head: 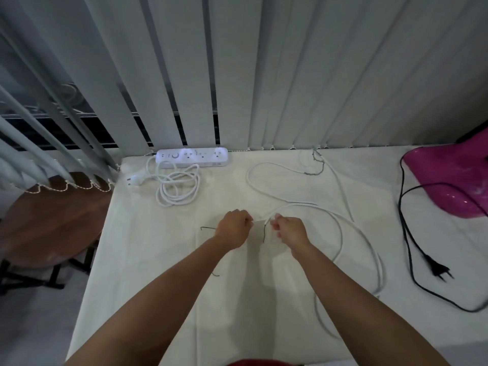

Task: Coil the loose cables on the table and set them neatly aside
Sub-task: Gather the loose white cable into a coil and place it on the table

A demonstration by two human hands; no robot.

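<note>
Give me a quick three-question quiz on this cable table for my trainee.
1. True or false: the power strip's own white cord already lies coiled in front of it.
2. Fill in: the black cable with the two-pin plug lies to the ______ of the hands.
3. The left hand and right hand both pinch: A the black cable; B the long white cable; C the power strip.

Key: 1 true; 2 right; 3 B.
</note>
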